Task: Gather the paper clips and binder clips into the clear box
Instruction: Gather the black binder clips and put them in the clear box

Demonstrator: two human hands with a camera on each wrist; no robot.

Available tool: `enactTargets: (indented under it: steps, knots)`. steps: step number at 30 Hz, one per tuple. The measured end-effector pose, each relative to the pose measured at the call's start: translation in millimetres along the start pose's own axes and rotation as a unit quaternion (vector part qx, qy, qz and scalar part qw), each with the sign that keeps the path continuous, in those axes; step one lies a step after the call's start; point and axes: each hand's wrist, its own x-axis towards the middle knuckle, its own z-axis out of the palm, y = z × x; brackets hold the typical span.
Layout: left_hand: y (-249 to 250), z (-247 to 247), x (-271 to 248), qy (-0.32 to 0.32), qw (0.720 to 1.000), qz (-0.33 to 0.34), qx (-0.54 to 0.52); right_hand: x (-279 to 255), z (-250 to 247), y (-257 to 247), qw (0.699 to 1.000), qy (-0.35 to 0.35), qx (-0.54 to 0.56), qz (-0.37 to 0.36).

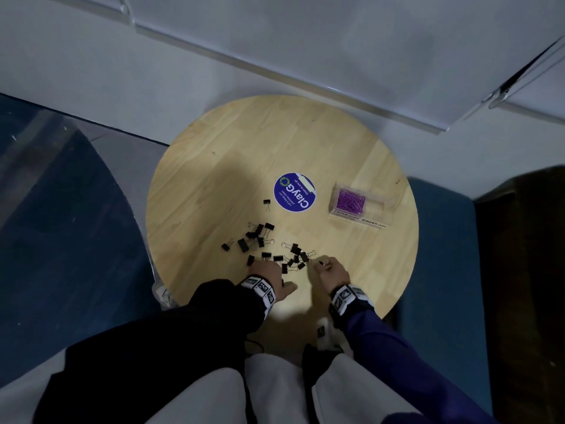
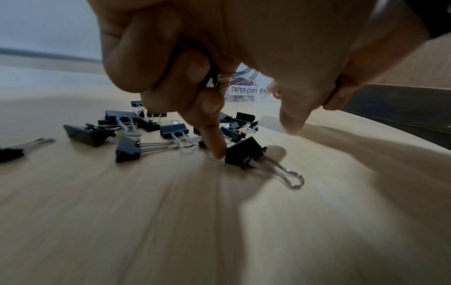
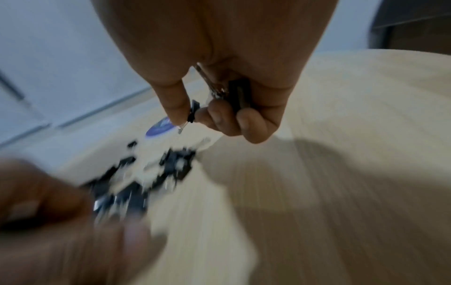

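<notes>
While the paper clips (image 1: pixel 351 201) already fill the box (image 1: pixel 379 209) toward the table's (image 1: pixel 305 142) right edge, binder clips (image 1: pixel 263 243) still litter its near edge; both the left hand (image 2: pixel 207 63) and right hand (image 3: pixel 219 92) clutch several.

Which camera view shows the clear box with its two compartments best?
The head view. It shows the whole clear box from above, purple paper clips in one compartment. The left wrist view shows only part of its labelled front behind the left hand. The right wrist view does not show it.

Round wood table (image 1: pixel 305 142) w/ white wall (image 1: pixel 336 41), blue seats (image 1: pixel 440 255)
</notes>
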Motion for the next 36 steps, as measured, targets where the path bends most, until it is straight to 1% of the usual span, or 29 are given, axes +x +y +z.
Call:
enactTargets:
  steps: [2, 5, 7, 9, 11, 13, 16, 17, 20, 23, 25, 27, 28, 30, 32, 34, 36]
  knots:
    - [6, -2, 4, -0.033, 0.998, 0.016, 0.046, 16, -22, -3, 0.998, 0.039, 0.042, 0.010]
    - [9, -2, 10, -0.066, 0.995, 0.032, 0.067, 38, -64, -16, 0.983, 0.125, 0.129, 0.028]
    - [8, -3, 11, -0.077, 0.995, 0.039, 0.058, 50, -96, -25, 0.974, 0.178, 0.138, 0.038]
    - [8, -8, 12, -0.062, 0.997, 0.039, 0.016, 64, -124, -31, 0.970, 0.212, 0.106, 0.055]
    - [11, -25, 15, -0.031, 0.998, 0.035, -0.050, 80, -144, -35, 0.974, 0.214, 0.043, 0.066]
    - [20, -51, 21, 0.002, 0.993, 0.046, -0.109, 94, -155, -37, 0.980, 0.189, -0.020, 0.066]
    - [42, -99, 42, 0.046, 0.981, 0.054, -0.182, 111, -162, -38, 0.985, 0.142, -0.083, 0.043]
    - [51, -115, 52, 0.061, 0.977, 0.060, -0.197, 114, -163, -40, 0.986, 0.133, -0.099, 0.035]
    - [81, -158, 83, 0.074, 0.969, 0.085, -0.220, 123, -167, -41, 0.984, 0.116, -0.136, 0.015]
    - [107, -182, 109, 0.096, 0.961, 0.101, -0.237, 132, -173, -36, 0.981, 0.101, -0.163, -0.001]
    - [123, -188, 124, 0.096, 0.962, 0.104, -0.234, 136, -176, -30, 0.986, 0.112, -0.121, -0.001]
    - [141, -193, 138, 0.077, 0.964, 0.098, -0.235, 142, -183, -24, 0.988, 0.151, -0.014, 0.023]
    - [149, -194, 145, 0.066, 0.964, 0.092, -0.239, 144, -187, -22, 0.985, 0.156, 0.056, 0.048]
    - [162, -194, 156, 0.041, 0.966, 0.087, -0.240, 147, -192, -20, 0.967, 0.130, 0.192, 0.105]
    - [174, -188, 166, 0.018, 0.967, 0.094, -0.236, 151, -195, -18, 0.940, 0.107, 0.294, 0.133]
    - [184, -181, 170, -0.003, 0.969, 0.094, -0.229, 153, -195, -21, 0.934, 0.093, 0.318, 0.133]
    - [193, -177, 171, -0.015, 0.967, 0.085, -0.242, 153, -194, -24, 0.941, 0.079, 0.302, 0.128]
